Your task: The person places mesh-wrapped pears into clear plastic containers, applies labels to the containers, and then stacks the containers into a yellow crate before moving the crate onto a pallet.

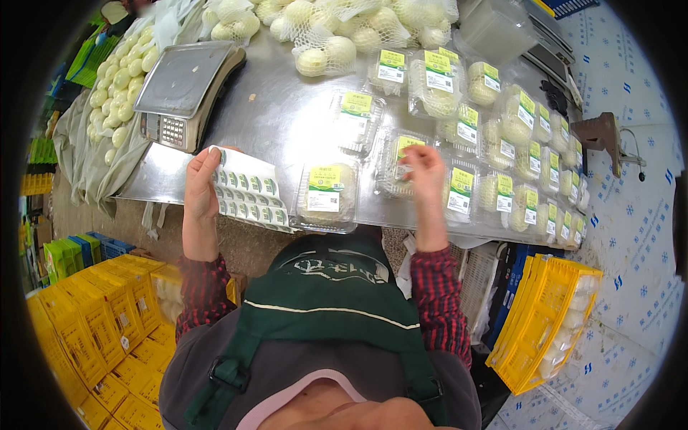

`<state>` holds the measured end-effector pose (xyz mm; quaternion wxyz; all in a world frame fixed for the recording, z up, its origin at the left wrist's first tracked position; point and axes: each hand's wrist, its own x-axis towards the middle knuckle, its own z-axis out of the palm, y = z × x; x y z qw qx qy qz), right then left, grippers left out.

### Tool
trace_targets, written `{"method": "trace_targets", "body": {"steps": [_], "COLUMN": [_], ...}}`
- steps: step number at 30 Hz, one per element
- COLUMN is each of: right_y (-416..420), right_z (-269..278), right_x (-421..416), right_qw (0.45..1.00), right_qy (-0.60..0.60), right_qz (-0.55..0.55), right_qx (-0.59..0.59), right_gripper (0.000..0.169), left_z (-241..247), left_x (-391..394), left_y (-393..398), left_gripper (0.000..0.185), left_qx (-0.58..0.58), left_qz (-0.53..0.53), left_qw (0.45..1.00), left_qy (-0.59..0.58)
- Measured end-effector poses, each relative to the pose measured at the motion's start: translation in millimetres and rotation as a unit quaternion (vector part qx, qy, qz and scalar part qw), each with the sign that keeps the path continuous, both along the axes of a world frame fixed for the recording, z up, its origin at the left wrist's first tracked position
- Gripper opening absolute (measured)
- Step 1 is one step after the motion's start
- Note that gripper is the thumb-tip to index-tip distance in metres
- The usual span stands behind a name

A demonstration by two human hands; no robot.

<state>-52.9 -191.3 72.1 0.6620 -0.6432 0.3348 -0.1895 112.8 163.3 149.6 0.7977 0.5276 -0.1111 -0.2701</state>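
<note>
My left hand [203, 174] grips a white sheet of small green-and-white stickers [250, 191] by its upper left corner. The sheet hangs slanted over the table's front edge. Close to its right side lies a labelled clear plastic clamshell box [327, 196] of pale peeled onions. My right hand [425, 166], slightly blurred, is over another labelled clamshell box [389, 164], its fingers bent near the label. Whether the fingertips touch the box or pinch something small, I cannot tell. Behind these lies one more labelled box [357, 121].
Labelled boxes [500, 142] crowd the right of the steel table [269, 97]. Netted peeled onions [325, 54] lie at the back. A digital scale [183, 86] stands left, beside loose peeled onions [121, 80]. Yellow crates [91, 317] fill the lower left; another yellow crate [543, 322] stands lower right.
</note>
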Motion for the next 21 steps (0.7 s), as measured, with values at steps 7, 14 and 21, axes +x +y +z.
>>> {"method": "trace_targets", "body": {"steps": [7,14,21], "right_y": [-79,-69,-103], "right_z": [-42,-33,40], "right_x": [-6,-12,-2], "right_qw": [0.998,0.892,0.977], "right_qy": [0.037,0.125,-0.082], "right_qz": [-0.030,0.065,0.155], "right_qx": [-0.039,-0.430,-0.124], "right_gripper": [0.023,0.023,0.040], "left_z": [-4,11,25], "left_x": [1,-9,-11], "left_y": [-46,-125,-213], "left_gripper": [0.020,0.019,0.024], "left_qx": [-0.015,0.023,-0.039], "left_qz": [-0.017,-0.024,-0.054], "left_qw": [1.000,0.999,0.997], "left_qy": [0.021,-0.009,0.046]}}
